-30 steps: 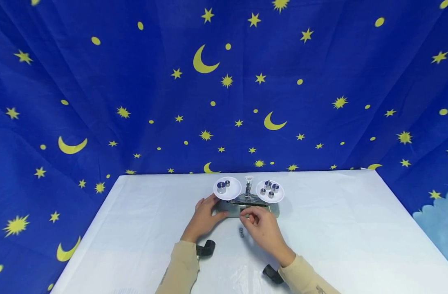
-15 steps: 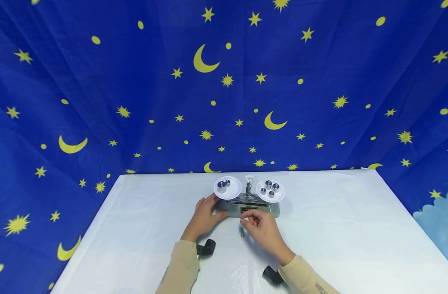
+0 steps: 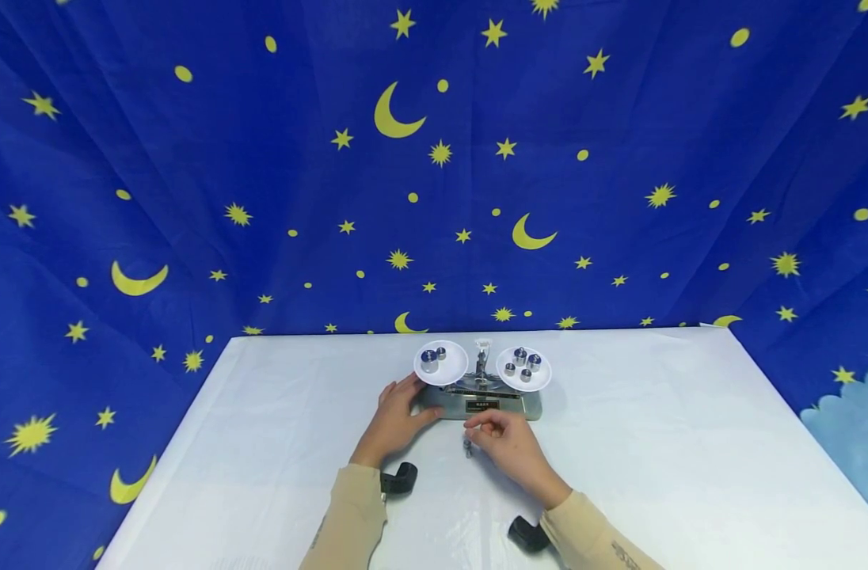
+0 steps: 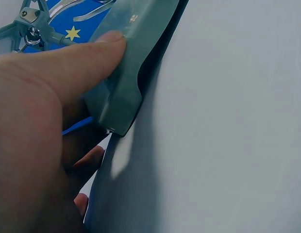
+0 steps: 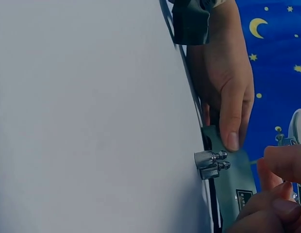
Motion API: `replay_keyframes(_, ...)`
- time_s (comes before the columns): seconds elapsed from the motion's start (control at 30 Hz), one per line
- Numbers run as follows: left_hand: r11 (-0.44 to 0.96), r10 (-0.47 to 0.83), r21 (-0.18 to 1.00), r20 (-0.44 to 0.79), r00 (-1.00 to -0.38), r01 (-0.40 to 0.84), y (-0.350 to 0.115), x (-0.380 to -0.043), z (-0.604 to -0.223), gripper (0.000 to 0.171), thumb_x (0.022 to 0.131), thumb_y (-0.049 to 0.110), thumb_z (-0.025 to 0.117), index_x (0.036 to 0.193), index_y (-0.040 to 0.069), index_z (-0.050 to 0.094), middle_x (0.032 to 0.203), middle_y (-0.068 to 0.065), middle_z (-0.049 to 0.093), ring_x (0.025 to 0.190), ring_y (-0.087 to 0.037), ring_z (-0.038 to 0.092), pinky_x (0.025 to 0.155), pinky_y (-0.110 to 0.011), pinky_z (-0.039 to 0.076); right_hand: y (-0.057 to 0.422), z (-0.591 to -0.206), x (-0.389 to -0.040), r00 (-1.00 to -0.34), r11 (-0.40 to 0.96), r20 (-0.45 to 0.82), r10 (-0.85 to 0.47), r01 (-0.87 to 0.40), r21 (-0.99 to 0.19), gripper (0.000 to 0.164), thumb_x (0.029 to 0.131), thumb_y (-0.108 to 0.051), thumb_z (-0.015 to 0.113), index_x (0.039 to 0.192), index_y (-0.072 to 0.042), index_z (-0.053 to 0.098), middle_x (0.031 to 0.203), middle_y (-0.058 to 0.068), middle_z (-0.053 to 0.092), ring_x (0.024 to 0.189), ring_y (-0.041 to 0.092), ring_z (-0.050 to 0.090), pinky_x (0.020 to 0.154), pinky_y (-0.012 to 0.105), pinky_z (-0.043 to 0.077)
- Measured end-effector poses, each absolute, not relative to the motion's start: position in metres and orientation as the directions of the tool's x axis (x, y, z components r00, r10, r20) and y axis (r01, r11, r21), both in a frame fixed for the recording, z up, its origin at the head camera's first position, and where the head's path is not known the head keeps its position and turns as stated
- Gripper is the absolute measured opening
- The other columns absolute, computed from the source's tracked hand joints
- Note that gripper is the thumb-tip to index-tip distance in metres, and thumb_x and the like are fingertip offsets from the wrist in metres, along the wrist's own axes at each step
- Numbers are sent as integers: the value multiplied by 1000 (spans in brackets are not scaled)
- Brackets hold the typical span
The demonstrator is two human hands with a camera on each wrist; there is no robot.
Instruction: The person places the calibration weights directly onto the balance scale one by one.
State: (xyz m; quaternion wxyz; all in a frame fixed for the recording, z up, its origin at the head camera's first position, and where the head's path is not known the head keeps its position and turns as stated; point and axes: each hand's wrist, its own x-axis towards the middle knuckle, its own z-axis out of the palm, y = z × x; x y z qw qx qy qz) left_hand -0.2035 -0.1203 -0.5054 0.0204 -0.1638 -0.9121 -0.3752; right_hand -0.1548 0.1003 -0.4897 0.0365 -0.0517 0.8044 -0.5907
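Note:
A balance scale with a grey-green base [image 3: 451,407] stands on the table. My left hand [image 3: 394,423] grips the base's left end; in the left wrist view the thumb [image 4: 99,53] lies across its front. My right hand [image 3: 508,447] hovers just before the base with loosely bent fingers, and I see nothing between them. Two small metal weights [image 5: 206,164] stand by the base's front edge, close to the right fingertips. On the left white pan [image 3: 454,374] sit a larger weight [image 3: 429,362] and a smaller weight [image 3: 441,353]. The right pan [image 3: 541,382] bears several weights.
White sheeting covers the table [image 3: 655,443]. Behind it hangs a blue cloth [image 3: 462,174] with yellow moons and stars. Black straps with camera mounts [image 3: 528,534] sit at both wrists.
My right hand has drawn back slightly from the base, so the dark label there shows more fully. The left hand keeps its grip, and the weights on the pans have not moved.

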Motion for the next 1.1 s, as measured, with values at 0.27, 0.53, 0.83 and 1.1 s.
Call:
replay_keyframes(0.27,656,288,680,176,-941,328,-121,-204,-504,67,91,35,74,147,6,51,154,-14,44,144,-31,39,122,-56,13,101,-491,-155,-989,270,-76,-125,40,-962,11,84,-8,77,94,-4,76,69,-2,54,62,9,46,55,19,37)
replay_keyframes(0.53,650,285,688,174,-943,324,-120,-203,-505,66,91,35,73,146,6,52,154,-14,45,144,-32,39,122,-56,13,102,-494,-155,-984,273,-89,-155,44,-961,13,84,-8,77,95,-3,75,70,-2,54,63,8,46,56,19,38)
replay_keyframes(0.83,651,286,687,174,-942,324,-120,-202,-505,66,92,35,73,146,4,51,154,-15,45,144,-32,39,122,-56,13,103,-498,-155,-987,348,-65,-148,10,-937,10,82,-10,78,91,-8,76,66,-4,52,61,7,46,56,19,37)
replay_keyframes(1.1,652,287,687,169,-943,321,-121,-203,-505,67,92,35,73,147,6,50,155,-14,44,144,-31,38,123,-55,12,104,-499,-157,-987,384,-59,-151,-4,-923,9,82,-12,79,90,-11,76,68,-5,54,65,10,49,61,22,40)
